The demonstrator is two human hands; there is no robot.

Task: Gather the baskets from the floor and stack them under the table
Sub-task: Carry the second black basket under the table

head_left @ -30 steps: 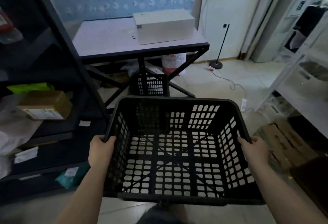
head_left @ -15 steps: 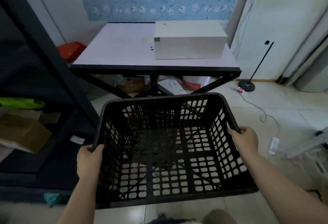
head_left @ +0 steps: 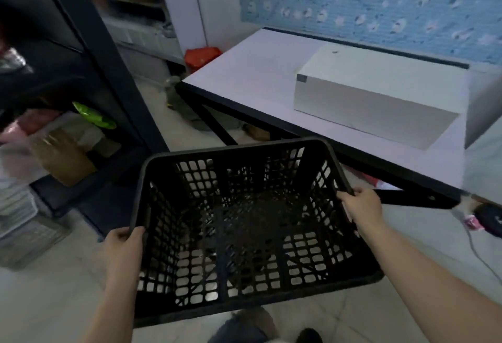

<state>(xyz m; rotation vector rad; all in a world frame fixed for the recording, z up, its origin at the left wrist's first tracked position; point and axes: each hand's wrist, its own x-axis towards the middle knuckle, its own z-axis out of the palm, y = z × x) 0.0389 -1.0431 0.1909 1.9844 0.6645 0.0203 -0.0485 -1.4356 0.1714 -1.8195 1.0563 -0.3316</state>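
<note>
I hold a black plastic basket [head_left: 236,149] with latticed walls in front of me, above the tiled floor. My left hand [head_left: 122,247] grips its left rim. My right hand [head_left: 361,206] grips its right rim. The basket is empty, and through its lattice I see what may be another basket's dark mesh, unclear. Its far rim is close to the front edge of the white-topped table [head_left: 258,70] with a black frame, which stands ahead and to the right.
A white box [head_left: 380,92] lies on the table. A tall black shelf unit [head_left: 89,43] with cartons and bags stands at the left. A red bag [head_left: 201,54] lies behind the table. A black lamp base [head_left: 489,217] and cable are on the floor at right.
I have carried the basket closer to the table, and my view has turned left, so the table now sits to the right. Both hands keep their grip on the rim.
</note>
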